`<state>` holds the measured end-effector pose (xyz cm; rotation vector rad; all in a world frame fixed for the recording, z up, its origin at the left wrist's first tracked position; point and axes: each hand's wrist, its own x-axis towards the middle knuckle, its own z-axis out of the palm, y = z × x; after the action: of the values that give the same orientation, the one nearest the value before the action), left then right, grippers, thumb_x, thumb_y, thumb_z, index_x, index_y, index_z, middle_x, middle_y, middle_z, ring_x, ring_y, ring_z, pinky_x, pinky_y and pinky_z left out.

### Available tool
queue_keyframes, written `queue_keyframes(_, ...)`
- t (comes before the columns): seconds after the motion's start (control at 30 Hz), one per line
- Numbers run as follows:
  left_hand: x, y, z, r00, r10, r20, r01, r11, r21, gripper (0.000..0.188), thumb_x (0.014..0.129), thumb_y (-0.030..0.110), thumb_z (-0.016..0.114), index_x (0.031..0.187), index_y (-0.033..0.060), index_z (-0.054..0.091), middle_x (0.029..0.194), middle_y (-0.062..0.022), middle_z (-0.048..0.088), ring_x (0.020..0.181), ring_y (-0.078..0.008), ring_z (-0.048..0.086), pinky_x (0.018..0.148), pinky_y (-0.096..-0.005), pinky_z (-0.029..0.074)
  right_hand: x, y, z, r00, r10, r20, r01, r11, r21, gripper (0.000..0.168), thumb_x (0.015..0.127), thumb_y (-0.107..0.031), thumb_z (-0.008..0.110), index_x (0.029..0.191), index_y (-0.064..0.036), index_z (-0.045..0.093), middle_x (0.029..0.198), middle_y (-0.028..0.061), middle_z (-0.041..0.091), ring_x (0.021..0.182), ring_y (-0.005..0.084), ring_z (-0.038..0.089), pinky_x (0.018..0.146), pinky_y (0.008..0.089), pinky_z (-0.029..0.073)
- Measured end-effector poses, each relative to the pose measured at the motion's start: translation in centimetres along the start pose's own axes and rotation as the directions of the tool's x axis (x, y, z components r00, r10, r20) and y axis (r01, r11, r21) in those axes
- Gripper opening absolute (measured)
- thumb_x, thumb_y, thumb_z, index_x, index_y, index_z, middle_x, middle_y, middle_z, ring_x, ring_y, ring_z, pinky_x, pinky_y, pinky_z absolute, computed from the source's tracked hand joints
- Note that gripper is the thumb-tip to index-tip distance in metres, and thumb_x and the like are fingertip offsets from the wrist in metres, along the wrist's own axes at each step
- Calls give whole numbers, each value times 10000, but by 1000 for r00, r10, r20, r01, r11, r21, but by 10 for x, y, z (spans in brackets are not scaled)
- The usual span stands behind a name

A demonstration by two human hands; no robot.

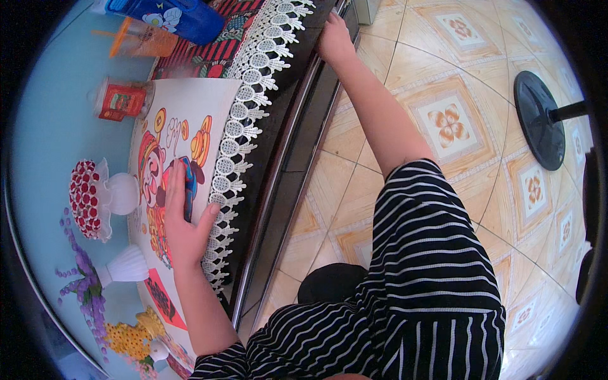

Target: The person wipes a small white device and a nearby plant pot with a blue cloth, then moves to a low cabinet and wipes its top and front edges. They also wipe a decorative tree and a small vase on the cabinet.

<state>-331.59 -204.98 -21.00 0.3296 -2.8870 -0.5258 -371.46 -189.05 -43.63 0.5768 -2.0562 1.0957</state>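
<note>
My left hand (185,213) rests over a white sheet (204,99) printed with a bearded cartoon figure, coins and gold ingots. Its fingers lie close together and its thumb is apart, near the lace edge. A blue and red patch (191,190) shows between thumb and fingers; whether it is print or a separate thing, I cannot tell. At the far end of the dark, glossy cabinet (285,137), my right hand (336,38) is at the front edge with its fingers curled and partly hidden. White crocheted lace trim (242,114) hangs along the cabinet top.
Along the wall stand a blue cup (190,19), an orange-tinted cup (142,40), a red-labelled jar (124,99), a white vase of red flowers (124,192), another with purple flowers (126,266) and a yellow ornament (130,337). A black round stand base (536,118) is on the tiled floor.
</note>
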Motion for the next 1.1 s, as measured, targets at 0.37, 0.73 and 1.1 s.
queue_keyframes(0.37,-5,-4,3,1000,-22,-2,22,1000,-20,828,704,148,720,1447,45,368,1484,-129,391,1382,-262,343,1134,-389,256,-250,-252,-112,904,74,421,-371,626,686,606,824,58,464,1416,-1,342,1500,258,246,1424,404,191,1169,438,138)
queue_keyframes(0.73,3,-2,1,999,51,12,-51,998,32,853,731,334,735,1443,39,372,1477,-139,400,1383,-272,343,1129,-389,258,-86,13,21,500,858,122,-861,476,180,339,963,-283,453,984,42,546,982,288,626,934,472,589,821,511,462)
queue_keyframes(1.1,0,-15,7,999,29,-35,-31,998,-49,841,727,364,722,1420,10,403,1441,-144,445,1350,-271,388,1120,-392,268,-342,-236,-61,652,589,477,-755,451,475,533,957,-85,423,1440,41,237,1473,273,288,1383,411,261,1156,409,186)
